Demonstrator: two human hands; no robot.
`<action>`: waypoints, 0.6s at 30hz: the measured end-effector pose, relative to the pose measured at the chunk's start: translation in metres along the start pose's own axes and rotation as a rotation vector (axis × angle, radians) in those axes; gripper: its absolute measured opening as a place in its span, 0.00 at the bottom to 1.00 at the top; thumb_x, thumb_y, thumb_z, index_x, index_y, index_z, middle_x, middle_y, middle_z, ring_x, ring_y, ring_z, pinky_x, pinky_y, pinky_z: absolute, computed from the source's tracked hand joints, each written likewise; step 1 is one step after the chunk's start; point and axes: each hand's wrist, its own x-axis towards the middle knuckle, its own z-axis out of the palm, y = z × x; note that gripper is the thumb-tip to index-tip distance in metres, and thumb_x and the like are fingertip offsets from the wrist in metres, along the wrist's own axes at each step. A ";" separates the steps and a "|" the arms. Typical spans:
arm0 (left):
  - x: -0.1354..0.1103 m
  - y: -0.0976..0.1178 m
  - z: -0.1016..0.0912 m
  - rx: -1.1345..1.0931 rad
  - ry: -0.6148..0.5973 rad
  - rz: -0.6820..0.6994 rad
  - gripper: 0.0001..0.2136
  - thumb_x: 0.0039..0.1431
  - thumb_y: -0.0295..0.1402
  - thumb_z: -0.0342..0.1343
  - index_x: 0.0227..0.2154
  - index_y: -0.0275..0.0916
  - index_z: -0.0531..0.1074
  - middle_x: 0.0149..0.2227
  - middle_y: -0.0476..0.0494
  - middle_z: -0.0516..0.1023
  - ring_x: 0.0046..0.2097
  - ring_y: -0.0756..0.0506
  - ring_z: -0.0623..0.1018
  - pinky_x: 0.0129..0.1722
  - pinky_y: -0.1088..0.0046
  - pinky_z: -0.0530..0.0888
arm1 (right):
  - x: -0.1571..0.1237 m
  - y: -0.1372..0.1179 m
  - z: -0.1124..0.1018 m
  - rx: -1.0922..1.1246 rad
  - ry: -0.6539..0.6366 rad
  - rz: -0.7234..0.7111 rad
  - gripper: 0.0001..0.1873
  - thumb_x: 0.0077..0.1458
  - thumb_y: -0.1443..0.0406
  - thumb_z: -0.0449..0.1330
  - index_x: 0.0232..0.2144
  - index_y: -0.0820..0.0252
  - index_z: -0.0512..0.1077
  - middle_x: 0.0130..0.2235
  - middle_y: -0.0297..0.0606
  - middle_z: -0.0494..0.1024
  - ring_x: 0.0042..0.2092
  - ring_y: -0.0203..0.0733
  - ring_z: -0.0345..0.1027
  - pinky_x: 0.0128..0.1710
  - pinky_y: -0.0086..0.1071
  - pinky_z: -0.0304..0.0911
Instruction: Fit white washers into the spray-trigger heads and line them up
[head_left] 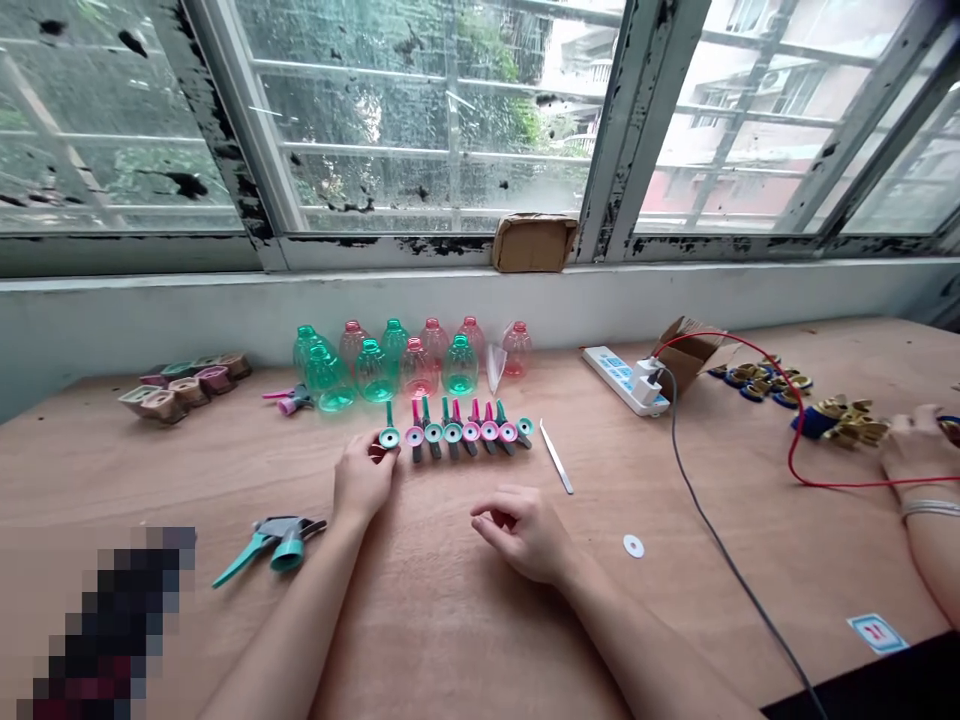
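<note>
Sprayer heads are lying in a row toward the back of the bench as we are working, our left grip touching the teal end head, pinching or not we cannot tell; our right grip is half-curled on nothing, near a white washer, while a co-worker's hand is resting beside gold parts.

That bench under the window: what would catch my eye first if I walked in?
The eye goes first to the cluster of green and pink plastic bottles at the back of the wooden bench, just below the window. In front of them, a neat row of green and pink spray nozzle parts ends at the person's left hand. Off to the right, a red cable loops beside a heap of gold-coloured pieces.
</note>
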 end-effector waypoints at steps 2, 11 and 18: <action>0.002 -0.001 0.002 0.012 -0.026 0.008 0.14 0.50 0.35 0.53 0.39 0.36 0.74 0.40 0.40 0.76 0.36 0.44 0.78 0.40 0.69 0.75 | 0.000 0.000 -0.001 0.000 -0.010 0.003 0.06 0.55 0.65 0.58 0.31 0.59 0.76 0.23 0.31 0.70 0.25 0.32 0.62 0.28 0.26 0.56; 0.006 0.002 0.005 0.004 -0.067 0.012 0.16 0.48 0.32 0.54 0.42 0.37 0.74 0.43 0.41 0.75 0.36 0.45 0.78 0.40 0.71 0.75 | 0.001 -0.001 -0.003 -0.018 -0.050 0.005 0.06 0.55 0.65 0.59 0.30 0.59 0.76 0.24 0.31 0.71 0.25 0.32 0.63 0.28 0.26 0.57; 0.001 -0.001 -0.003 0.081 -0.109 0.043 0.30 0.45 0.36 0.57 0.55 0.37 0.64 0.45 0.40 0.71 0.39 0.44 0.76 0.42 0.67 0.75 | 0.000 0.001 -0.003 -0.020 -0.047 -0.001 0.06 0.55 0.66 0.59 0.31 0.59 0.76 0.24 0.31 0.71 0.26 0.32 0.63 0.28 0.26 0.56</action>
